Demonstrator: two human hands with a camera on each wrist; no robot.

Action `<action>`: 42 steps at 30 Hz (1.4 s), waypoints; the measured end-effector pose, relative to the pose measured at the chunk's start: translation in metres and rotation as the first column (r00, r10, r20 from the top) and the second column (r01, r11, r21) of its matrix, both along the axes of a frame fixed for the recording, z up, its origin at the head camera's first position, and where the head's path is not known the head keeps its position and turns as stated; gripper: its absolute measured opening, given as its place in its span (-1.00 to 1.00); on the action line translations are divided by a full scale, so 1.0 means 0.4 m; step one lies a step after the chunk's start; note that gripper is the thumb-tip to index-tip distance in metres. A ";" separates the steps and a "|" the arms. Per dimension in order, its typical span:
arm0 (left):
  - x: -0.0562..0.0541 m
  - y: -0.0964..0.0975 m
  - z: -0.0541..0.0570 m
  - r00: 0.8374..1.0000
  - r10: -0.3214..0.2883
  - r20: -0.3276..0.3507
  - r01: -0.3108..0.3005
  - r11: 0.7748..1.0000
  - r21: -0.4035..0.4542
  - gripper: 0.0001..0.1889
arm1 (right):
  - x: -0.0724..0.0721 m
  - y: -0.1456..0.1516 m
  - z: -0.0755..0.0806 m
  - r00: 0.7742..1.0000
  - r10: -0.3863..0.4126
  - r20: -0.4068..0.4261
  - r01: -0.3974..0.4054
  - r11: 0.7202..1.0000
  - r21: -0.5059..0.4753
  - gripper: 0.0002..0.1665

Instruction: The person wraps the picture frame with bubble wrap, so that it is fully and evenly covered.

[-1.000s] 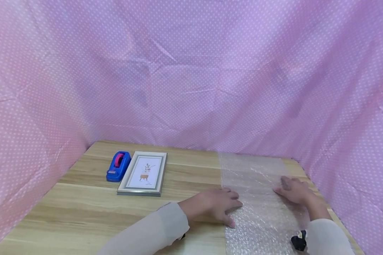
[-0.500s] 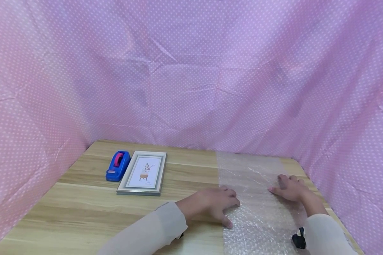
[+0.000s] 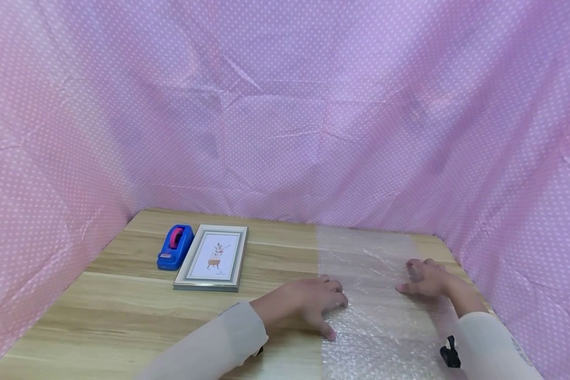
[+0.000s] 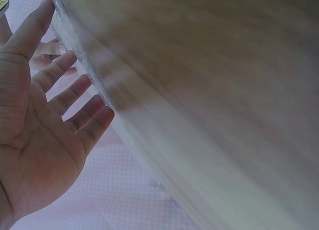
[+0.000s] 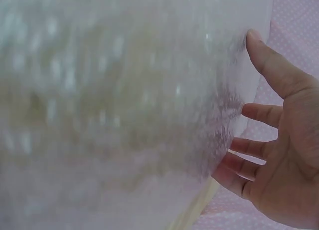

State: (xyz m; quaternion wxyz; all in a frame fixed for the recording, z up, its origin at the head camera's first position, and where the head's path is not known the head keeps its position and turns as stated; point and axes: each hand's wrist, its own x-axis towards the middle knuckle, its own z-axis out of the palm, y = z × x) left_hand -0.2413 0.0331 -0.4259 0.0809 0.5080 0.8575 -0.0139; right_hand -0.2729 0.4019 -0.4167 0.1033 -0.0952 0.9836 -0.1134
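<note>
A sheet of clear bubble wrap (image 3: 370,306) lies flat on the right part of the wooden table. My left hand (image 3: 315,303) touches its left edge with spread fingers; in the left wrist view the fingertips (image 4: 102,103) meet the surface and the palm is raised off it. On the sheet's right side rests my right hand (image 3: 427,278), fingers spread and slightly bent. The right wrist view shows its fingertips (image 5: 249,110) against the bubble wrap (image 5: 124,100), with nothing gripped. To the left lies a framed picture (image 3: 214,258) of a potted plant, face up.
A blue tape dispenser (image 3: 176,247) with a pink tape core stands beside the frame's left side. Pink polka-dot cloth (image 3: 285,105) hangs around the back and sides of the wooden table (image 3: 114,316).
Both hands have shifted a little to the left, and the bubble wrap has slid left with them. The picture frame and tape dispenser stay where they were.
</note>
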 end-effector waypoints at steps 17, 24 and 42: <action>0.007 -0.086 0.011 0.997 0.024 0.079 -0.027 0.999 0.035 -0.17 | 0.014 -0.057 0.019 0.991 0.135 -0.016 -0.135 0.991 0.012 0.13; 0.004 -0.119 0.012 0.996 0.025 0.082 -0.027 0.999 0.021 -0.19 | 0.033 -0.089 0.022 0.982 0.187 -0.027 -0.187 0.982 -0.007 0.15; -0.013 -0.258 0.020 0.984 0.078 0.159 -0.085 0.996 0.040 -0.22 | 0.059 -0.196 0.032 0.976 0.216 0.009 -0.215 0.976 -0.025 0.26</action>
